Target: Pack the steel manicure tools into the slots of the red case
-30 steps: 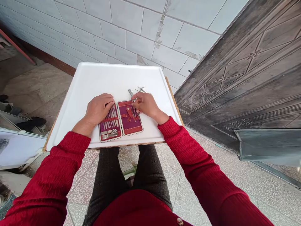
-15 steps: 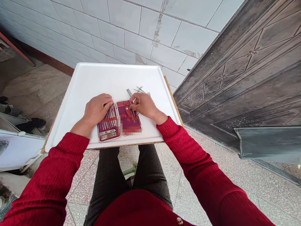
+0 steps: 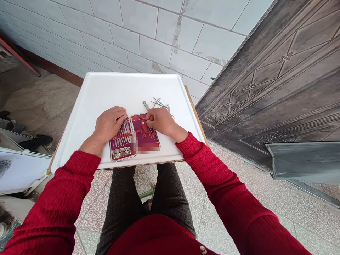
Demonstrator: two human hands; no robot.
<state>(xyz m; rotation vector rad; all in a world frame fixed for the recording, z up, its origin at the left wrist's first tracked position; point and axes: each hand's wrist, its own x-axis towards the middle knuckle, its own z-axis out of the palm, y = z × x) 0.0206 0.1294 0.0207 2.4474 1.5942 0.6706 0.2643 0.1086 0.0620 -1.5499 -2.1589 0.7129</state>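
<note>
The right hand (image 3: 160, 121) has slid lower beside the red flap (image 3: 143, 125).

Forward-and-down view from the head

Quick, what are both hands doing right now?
Left hand: resting on the case; gripping or not can't be told.
Right hand: pinched closed over the case; whether it holds anything can't be told.

Clippers (image 3: 121, 152) look shiny mtl, case lining (image 3: 136, 124) matt & cloth-like, tabletop (image 3: 127, 90) smooth w/ semi-gloss.
</note>
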